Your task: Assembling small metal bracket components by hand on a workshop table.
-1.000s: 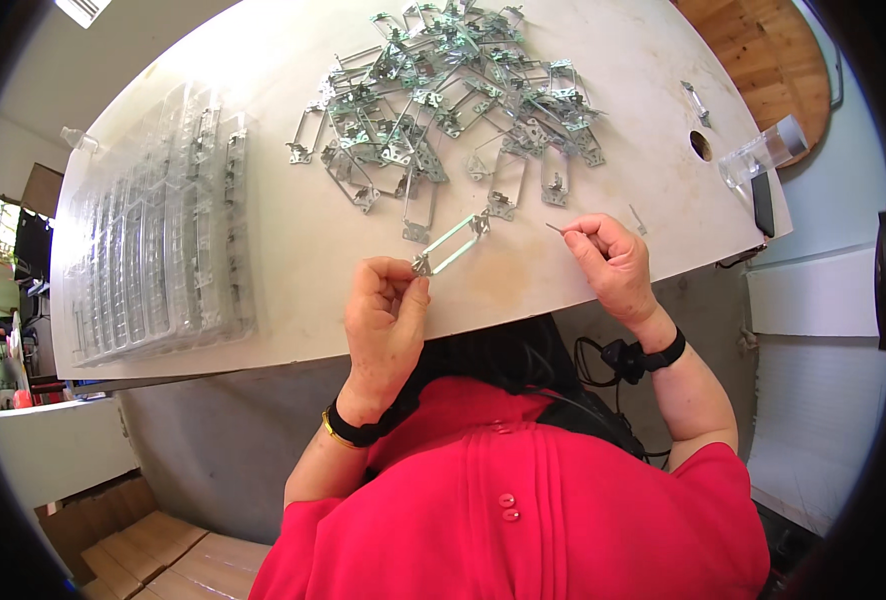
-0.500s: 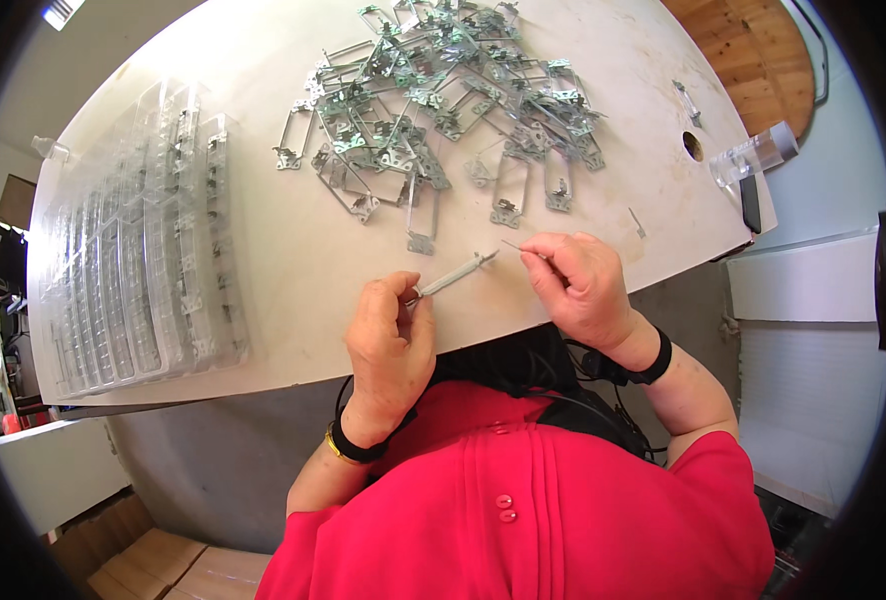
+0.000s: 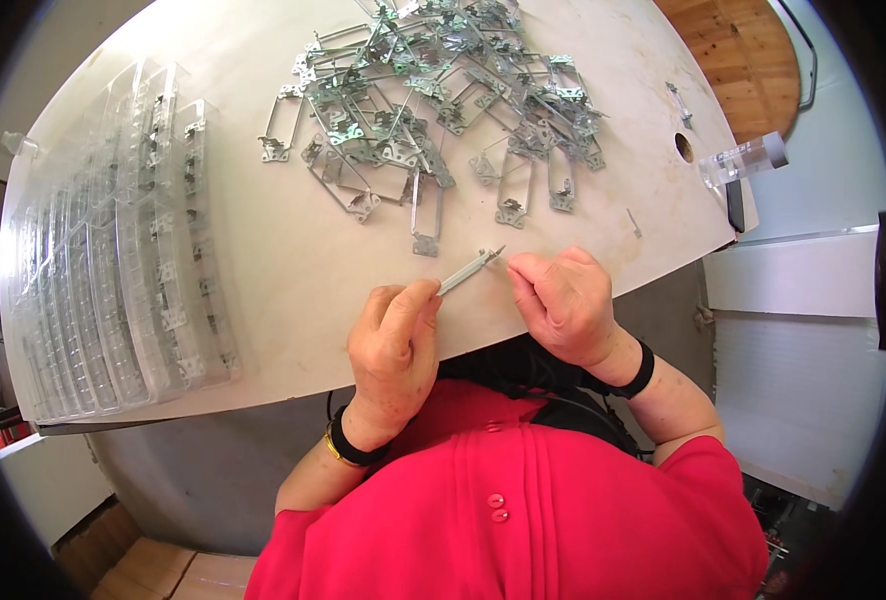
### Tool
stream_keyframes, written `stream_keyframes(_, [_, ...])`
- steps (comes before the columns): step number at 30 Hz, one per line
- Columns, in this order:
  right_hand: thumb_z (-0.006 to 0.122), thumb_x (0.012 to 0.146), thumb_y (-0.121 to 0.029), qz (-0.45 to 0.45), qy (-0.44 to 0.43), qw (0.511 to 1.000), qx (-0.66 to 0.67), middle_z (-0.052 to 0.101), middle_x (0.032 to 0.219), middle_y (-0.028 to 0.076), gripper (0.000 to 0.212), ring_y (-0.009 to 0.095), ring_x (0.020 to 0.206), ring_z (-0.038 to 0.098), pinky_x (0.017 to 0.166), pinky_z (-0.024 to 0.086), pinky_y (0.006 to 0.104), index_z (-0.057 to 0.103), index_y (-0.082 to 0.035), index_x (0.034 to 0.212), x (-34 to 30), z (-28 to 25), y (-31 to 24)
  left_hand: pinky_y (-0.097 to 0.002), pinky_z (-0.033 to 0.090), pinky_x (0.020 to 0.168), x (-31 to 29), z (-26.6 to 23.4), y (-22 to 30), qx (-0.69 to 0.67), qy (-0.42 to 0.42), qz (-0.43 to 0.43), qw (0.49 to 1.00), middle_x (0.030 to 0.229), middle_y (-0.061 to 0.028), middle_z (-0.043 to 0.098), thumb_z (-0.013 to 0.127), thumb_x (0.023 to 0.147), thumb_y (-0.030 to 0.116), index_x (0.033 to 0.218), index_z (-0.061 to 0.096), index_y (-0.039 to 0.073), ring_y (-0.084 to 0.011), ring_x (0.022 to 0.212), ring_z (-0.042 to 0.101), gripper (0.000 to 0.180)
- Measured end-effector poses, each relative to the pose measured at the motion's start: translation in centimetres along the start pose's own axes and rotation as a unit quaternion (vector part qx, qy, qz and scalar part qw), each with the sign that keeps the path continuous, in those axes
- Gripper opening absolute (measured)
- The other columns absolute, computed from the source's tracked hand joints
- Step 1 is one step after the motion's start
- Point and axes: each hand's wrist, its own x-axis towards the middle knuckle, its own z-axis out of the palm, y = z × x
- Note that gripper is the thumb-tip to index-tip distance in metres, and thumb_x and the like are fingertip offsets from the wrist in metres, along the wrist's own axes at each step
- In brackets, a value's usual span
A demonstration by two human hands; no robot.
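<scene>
Pinched between the thumb and fingers of my left hand (image 3: 393, 340) is a narrow metal bracket (image 3: 469, 271), seen edge-on and slanting up to the right. My right hand (image 3: 568, 310) is closed just beside the bracket's far end, its thumb and forefinger pressed together. The thin metal pin seen there earlier is now mostly hidden by those fingertips. Beyond both hands lies a heap of metal bracket frames (image 3: 403, 150) with thin rods and flat end plates, tangled together.
Clear plastic trays (image 3: 113, 300) holding rows of metal parts are stacked at the left of the white table (image 3: 303, 310). On the right are a clear plastic tube (image 3: 743, 160), a round hole (image 3: 684, 148), a small metal part (image 3: 679, 105) and a thin metal piece (image 3: 634, 223).
My right hand has moved slightly left, bringing its fingertips close to the bracket's end. The bracket has shifted slightly right in my left hand. The whole view has shifted a little.
</scene>
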Motion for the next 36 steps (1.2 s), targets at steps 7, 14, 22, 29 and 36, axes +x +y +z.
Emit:
stream_keyframes(7, [0.079,0.085,0.002,-0.007,0.005,1.0,-0.016,0.058,0.068,0.001,0.026,0.019,0.055,0.057,0.056,0.04,0.0346,0.068,-0.004,0.108,-0.6,0.6,0.3,-0.0346,0.051,0.061,-0.1,0.0,0.1,-0.011,0.008,-0.007,1.0,0.082,-0.0121,0.063,0.074,0.086,-0.014,0.112,0.072,-0.001,-0.0246,0.069,0.062,0.03])
stream_keyframes(14, [0.078,0.083,0.003,-0.011,0.008,1.0,-0.019,0.055,0.065,0.001,0.028,0.02,0.054,0.055,0.057,0.041,0.0343,0.068,-0.003,0.108,-0.5,0.4,-0.2,-0.0337,0.05,0.06,-0.1,-0.1,0.3,-0.002,0.006,-0.014,1.0,0.081,-0.0116,0.061,0.075,0.086,-0.013,0.111,0.073,0.0,-0.0236,0.068,0.061,0.028])
stream_keyframes(22, [0.078,0.083,0.004,-0.004,0.023,1.0,-0.001,0.057,0.066,0.001,0.027,0.02,0.054,0.056,0.057,0.042,0.0345,0.068,-0.003,0.107,-0.6,0.4,-0.4,-0.0296,0.045,0.061,-0.5,0.2,0.0,0.001,0.013,-0.017,1.0,0.079,-0.007,0.058,0.076,0.091,-0.007,0.111,0.074,0.003,-0.0179,0.068,0.053,0.022])
stream_keyframes(29, [0.077,0.084,0.003,0.002,0.015,1.0,-0.008,0.057,0.066,0.002,0.025,0.02,0.054,0.057,0.056,0.042,0.0347,0.068,-0.003,0.106,-0.8,0.3,0.0,-0.0294,0.044,0.06,-0.4,0.1,0.1,0.008,0.009,-0.017,1.0,0.078,-0.0061,0.057,0.076,0.092,-0.006,0.111,0.074,0.003,-0.0172,0.067,0.051,0.021])
stream_keyframes(36, [0.077,0.085,0.002,0.009,0.009,1.0,-0.009,0.058,0.066,0.002,0.023,0.021,0.054,0.057,0.057,0.043,0.0346,0.067,-0.004,0.105,-1.0,0.7,0.5,-0.0335,0.051,0.061,-0.2,0.1,0.2,0.01,0.005,-0.009,1.0,0.08,-0.0112,0.061,0.074,0.086,-0.013,0.111,0.073,0.001,-0.0237,0.067,0.061,0.029])
